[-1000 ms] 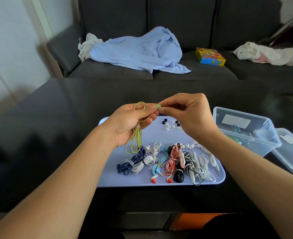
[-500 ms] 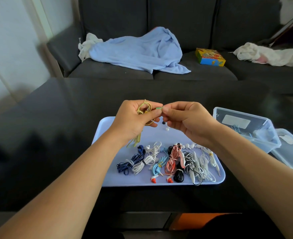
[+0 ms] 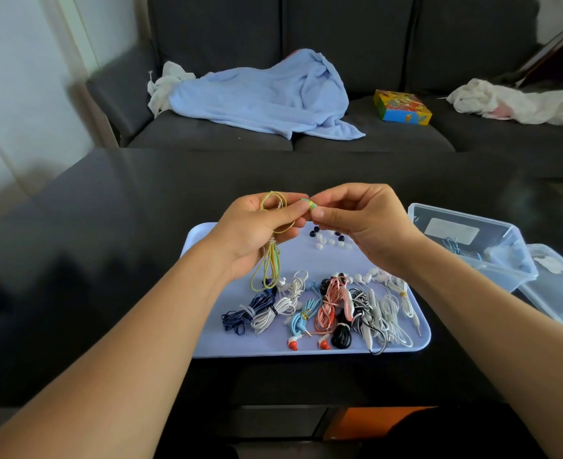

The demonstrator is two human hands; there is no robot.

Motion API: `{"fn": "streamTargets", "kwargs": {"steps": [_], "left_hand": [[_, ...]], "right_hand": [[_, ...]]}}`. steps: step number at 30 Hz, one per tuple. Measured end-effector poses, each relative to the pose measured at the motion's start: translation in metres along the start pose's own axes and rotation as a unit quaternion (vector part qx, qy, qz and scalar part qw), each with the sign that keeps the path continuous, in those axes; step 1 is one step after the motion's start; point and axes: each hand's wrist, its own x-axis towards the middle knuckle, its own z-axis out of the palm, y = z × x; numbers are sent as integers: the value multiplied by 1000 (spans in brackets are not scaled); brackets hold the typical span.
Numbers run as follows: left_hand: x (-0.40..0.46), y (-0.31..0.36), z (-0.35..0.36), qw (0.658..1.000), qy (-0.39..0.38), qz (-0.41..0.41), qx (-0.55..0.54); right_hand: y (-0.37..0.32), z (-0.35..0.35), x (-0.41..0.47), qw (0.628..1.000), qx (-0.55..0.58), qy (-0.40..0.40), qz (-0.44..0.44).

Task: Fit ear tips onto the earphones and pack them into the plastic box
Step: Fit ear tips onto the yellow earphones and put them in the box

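My left hand grips a bundled yellow-green earphone cable that hangs down over the lilac tray. Its green earbud is pinched between the fingertips of both hands. My right hand is closed on that earbud's tip; I cannot tell whether an ear tip is on it. Loose black and white ear tips lie on the tray's far side. Several coiled earphones lie along its near side. The clear plastic box stands to the right with a few earphones inside.
The box's clear lid lies beside the box at the right. All this sits on a dark glossy table. Behind it is a grey sofa with a blue blanket, a colourful small box and white cloths.
Both hands have stayed together above the tray, working the green earbud. The left hand turned, so the cable bundle hangs lower in front of the palm again.
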Motion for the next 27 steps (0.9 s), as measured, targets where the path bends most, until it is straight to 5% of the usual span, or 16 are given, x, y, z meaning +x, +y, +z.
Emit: {"fn": "streamTargets", "kwargs": {"steps": [8,20,27], "left_hand": [[-3,5,-5,994,-63,-80,-43],[-2,2,-6,995,-52,-88,9],[-3,-1,-1,993,-48,-90,61]], "right_hand": [[-11,1,-5,988,-108,-108,-38],[2,-4,-2,993,-66,-98,-4],[-2,-2,0,969,-222,-61,-88]]}}
